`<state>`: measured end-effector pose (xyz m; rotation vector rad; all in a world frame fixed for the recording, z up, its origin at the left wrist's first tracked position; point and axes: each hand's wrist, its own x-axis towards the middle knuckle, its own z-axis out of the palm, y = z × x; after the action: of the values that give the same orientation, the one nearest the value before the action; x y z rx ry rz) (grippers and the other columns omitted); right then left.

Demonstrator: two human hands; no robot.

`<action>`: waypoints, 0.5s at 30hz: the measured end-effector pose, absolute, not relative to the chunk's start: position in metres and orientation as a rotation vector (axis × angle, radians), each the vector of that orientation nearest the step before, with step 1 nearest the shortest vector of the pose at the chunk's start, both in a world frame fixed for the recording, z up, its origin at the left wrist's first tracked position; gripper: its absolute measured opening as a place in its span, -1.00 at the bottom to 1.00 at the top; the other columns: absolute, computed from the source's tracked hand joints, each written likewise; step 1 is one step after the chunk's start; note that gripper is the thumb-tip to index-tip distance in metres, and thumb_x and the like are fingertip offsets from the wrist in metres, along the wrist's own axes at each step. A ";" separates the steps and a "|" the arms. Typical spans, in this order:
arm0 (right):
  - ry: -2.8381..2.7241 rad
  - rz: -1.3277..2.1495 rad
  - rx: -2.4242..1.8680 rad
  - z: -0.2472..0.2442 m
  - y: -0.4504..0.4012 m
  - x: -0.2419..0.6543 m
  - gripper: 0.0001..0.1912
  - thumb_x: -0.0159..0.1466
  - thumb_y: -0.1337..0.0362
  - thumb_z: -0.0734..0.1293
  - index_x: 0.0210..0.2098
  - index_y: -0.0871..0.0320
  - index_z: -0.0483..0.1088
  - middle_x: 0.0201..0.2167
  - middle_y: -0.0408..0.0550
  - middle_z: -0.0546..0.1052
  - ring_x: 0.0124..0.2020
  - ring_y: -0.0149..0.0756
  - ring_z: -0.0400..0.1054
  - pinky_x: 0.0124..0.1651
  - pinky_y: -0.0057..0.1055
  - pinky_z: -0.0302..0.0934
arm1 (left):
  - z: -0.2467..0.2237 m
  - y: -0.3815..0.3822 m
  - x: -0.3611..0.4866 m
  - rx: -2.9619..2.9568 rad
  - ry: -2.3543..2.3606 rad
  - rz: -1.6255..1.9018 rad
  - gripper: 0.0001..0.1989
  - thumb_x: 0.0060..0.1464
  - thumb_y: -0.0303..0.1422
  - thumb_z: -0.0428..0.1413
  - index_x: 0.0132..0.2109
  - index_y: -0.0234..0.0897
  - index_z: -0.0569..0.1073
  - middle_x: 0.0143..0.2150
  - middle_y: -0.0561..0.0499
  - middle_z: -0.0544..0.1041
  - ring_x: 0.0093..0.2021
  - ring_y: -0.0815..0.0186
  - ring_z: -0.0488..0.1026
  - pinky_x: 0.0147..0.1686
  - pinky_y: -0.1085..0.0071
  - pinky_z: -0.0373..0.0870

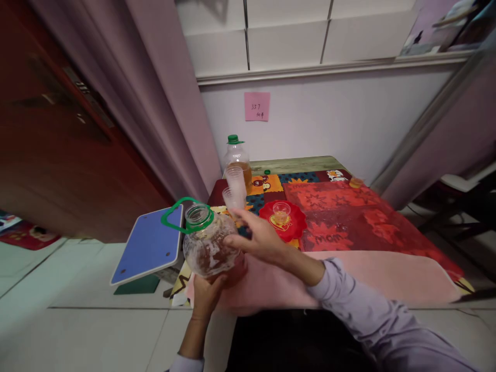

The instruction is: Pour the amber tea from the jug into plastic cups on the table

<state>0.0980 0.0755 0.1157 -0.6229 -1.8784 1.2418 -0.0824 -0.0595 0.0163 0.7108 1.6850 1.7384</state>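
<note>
A large clear jug (213,248) with a green handle ring and an uncapped mouth leans to the left at the near left of the table. My left hand (208,295) grips its lower side from below. Beside the jug's upper right side is my right hand (261,237), its fingers apart and its thumb close to the jug. Stacks of clear plastic cups (236,183) stand just beyond my right fingertips. To the right, a red scalloped plate (297,227) carries a small clear cup (281,211) with yellowish liquid.
A second jug (237,160) with a green cap and amber liquid stands at the back left, near a loose green cap (267,172). Another small cup (355,182) is at the back right. A blue stool (151,240) adjoins the table's left side; a wall rises behind.
</note>
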 end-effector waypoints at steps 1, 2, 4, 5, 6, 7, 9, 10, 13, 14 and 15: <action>-1.883 1.156 -0.669 0.111 0.092 0.108 -0.30 0.27 -0.18 0.56 0.31 -0.10 0.52 0.28 0.05 0.60 0.33 0.22 0.45 0.42 0.20 0.24 | 0.017 -0.059 -0.083 0.716 1.691 1.737 -0.43 -0.54 -0.38 0.59 -0.22 -0.20 0.68 -0.07 -0.17 0.74 0.32 -0.21 0.52 0.43 0.02 0.33; -1.910 1.047 -0.744 0.106 0.110 0.120 -0.32 0.25 -0.17 0.58 0.27 -0.06 0.55 0.28 0.09 0.60 0.31 0.23 0.46 0.43 0.18 0.24 | 0.019 -0.058 -0.083 0.710 1.703 1.735 -0.45 -0.52 -0.40 0.57 -0.22 -0.21 0.68 -0.09 -0.17 0.74 0.30 -0.20 0.53 0.42 0.03 0.35; -2.027 0.805 -0.993 0.097 0.148 0.144 -0.30 0.24 -0.11 0.60 0.29 0.00 0.53 0.32 0.16 0.57 0.35 0.26 0.43 0.45 0.18 0.21 | 0.022 -0.057 -0.083 0.695 1.743 1.717 -0.52 -0.51 -0.44 0.55 -0.28 -0.24 0.68 -0.15 -0.19 0.72 0.25 -0.21 0.56 0.39 0.05 0.37; -2.106 0.703 -1.137 0.093 0.164 0.155 -0.24 0.19 -0.06 0.64 0.30 0.05 0.51 0.35 0.22 0.55 0.39 0.31 0.39 0.46 0.21 0.19 | 0.022 -0.057 -0.083 0.702 1.762 1.704 -0.55 -0.50 -0.44 0.54 -0.31 -0.24 0.68 -0.17 -0.20 0.72 0.23 -0.21 0.57 0.39 0.06 0.37; -2.171 0.637 -1.272 0.089 0.178 0.164 -0.17 0.15 -0.03 0.67 0.32 0.11 0.49 0.35 0.30 0.53 0.39 0.36 0.38 0.46 0.23 0.18 | 0.021 -0.057 -0.084 0.714 1.778 1.692 -0.58 -0.49 -0.42 0.54 -0.33 -0.24 0.67 -0.19 -0.20 0.71 0.21 -0.22 0.57 0.40 0.06 0.37; -2.222 0.595 -1.376 0.084 0.189 0.171 -0.13 0.12 -0.01 0.69 0.33 0.15 0.48 0.36 0.36 0.52 0.40 0.40 0.38 0.45 0.23 0.19 | 0.019 -0.057 -0.085 0.728 1.793 1.682 -0.59 -0.49 -0.41 0.54 -0.34 -0.23 0.67 -0.20 -0.19 0.71 0.20 -0.23 0.58 0.39 0.06 0.37; -2.294 0.569 -1.496 0.075 0.201 0.178 -0.12 0.09 0.02 0.70 0.31 0.17 0.47 0.32 0.40 0.55 0.37 0.40 0.41 0.41 0.19 0.24 | 0.013 -0.057 -0.089 0.742 1.826 1.672 -0.59 -0.48 -0.37 0.54 -0.34 -0.19 0.66 -0.23 -0.17 0.70 0.20 -0.24 0.57 0.37 0.05 0.41; -2.311 0.571 -1.515 0.071 0.203 0.178 -0.16 0.10 0.04 0.69 0.29 0.16 0.49 0.29 0.38 0.58 0.35 0.37 0.44 0.39 0.15 0.28 | 0.010 -0.057 -0.091 0.752 1.843 1.669 -0.58 -0.48 -0.35 0.55 -0.33 -0.17 0.65 -0.24 -0.16 0.70 0.22 -0.25 0.56 0.36 0.03 0.42; -2.310 0.577 -1.507 0.062 0.201 0.174 -0.35 0.13 0.10 0.66 0.17 0.13 0.56 0.15 0.30 0.67 0.23 0.27 0.55 0.29 0.00 0.37 | 0.003 -0.056 -0.098 0.799 1.881 1.657 -0.55 -0.52 -0.22 0.55 -0.35 -0.09 0.64 -0.22 -0.15 0.71 0.31 -0.32 0.48 0.47 -0.06 0.27; -2.302 0.575 -1.496 0.060 0.201 0.173 -0.39 0.14 0.10 0.65 0.14 0.13 0.58 0.12 0.28 0.68 0.21 0.25 0.57 0.27 -0.03 0.38 | 0.000 -0.055 -0.100 0.816 1.901 1.655 -0.55 -0.54 -0.17 0.54 -0.37 -0.07 0.64 -0.21 -0.14 0.72 0.32 -0.35 0.46 0.51 -0.09 0.19; -2.299 0.570 -1.482 0.060 0.201 0.173 -0.43 0.15 0.10 0.64 0.11 0.12 0.59 0.12 0.27 0.68 0.19 0.25 0.58 0.25 -0.05 0.39 | -0.002 -0.054 -0.103 0.835 1.923 1.648 -0.53 -0.57 -0.14 0.54 -0.38 -0.07 0.63 -0.20 -0.13 0.72 0.33 -0.39 0.44 0.54 -0.11 0.12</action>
<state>0.1733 0.2007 0.0596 -1.4823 -2.2985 0.5698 -0.1032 -0.0542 -0.0019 0.8351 1.9229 1.6477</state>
